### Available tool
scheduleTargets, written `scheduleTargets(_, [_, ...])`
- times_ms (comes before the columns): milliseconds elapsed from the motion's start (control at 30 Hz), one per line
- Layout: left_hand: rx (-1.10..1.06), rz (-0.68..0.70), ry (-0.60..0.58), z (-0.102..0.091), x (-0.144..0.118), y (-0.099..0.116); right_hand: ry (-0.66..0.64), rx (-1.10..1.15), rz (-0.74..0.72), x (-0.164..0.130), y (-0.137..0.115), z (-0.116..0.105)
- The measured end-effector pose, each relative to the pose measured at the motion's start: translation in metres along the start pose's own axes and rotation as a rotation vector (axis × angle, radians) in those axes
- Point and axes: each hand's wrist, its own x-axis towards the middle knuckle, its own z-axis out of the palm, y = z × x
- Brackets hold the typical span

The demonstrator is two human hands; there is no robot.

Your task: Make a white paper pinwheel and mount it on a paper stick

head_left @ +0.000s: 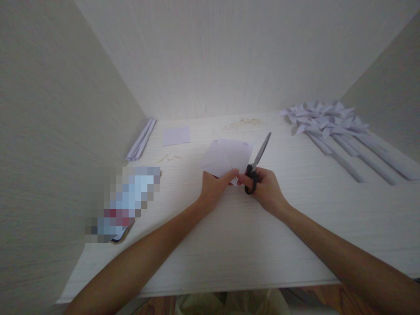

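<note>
In the middle of the white table, my left hand [215, 186] grips the near edge of a sheet of white paper [226, 154], its thumb lying on top. My right hand [265, 186] is closed round the black handles of a pair of scissors [261, 152]. Their blades look closed together and point up and away, beside the paper's right edge. The tips of my right fingers meet my left thumb at the paper's near edge. Faint crease lines show on the paper, and its underside is hidden.
Paper pinwheels [323, 118] on rolled sticks lie at the right. Paper rolls [141, 140] rest by the left wall, near a square piece of paper [176, 136] and thin scraps [169, 156]. A pixelated, phone-like object [131, 199] lies at the left. Walls enclose the back and sides.
</note>
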Motion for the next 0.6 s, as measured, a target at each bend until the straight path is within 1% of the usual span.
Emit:
scheduleTargets(167, [-0.019, 0.018, -0.063, -0.001, 0.002, -0.005, -0.001, -0.004, 0.017, 0.000, 0.001, 0.000])
scheduleTargets(267, [-0.033, 0.023, -0.055, -0.001, 0.002, -0.007, -0.011, 0.017, 0.021, 0.001, 0.001, 0.000])
scheduleTargets(400, [-0.030, 0.044, 0.001, -0.003, 0.004, -0.009, -0.030, 0.071, 0.072, 0.002, 0.000, -0.001])
scheduleTargets(467, [-0.025, 0.055, 0.048, -0.005, 0.007, -0.010, -0.054, 0.097, 0.110, 0.002, -0.001, -0.002])
scheduleTargets(533, [-0.060, 0.055, 0.116, -0.009, 0.013, -0.012, -0.103, 0.115, 0.133, 0.001, -0.002, -0.004])
scheduleTargets(600, [-0.131, 0.050, 0.189, -0.012, 0.019, -0.013, -0.187, 0.103, 0.143, 0.000, -0.003, -0.008])
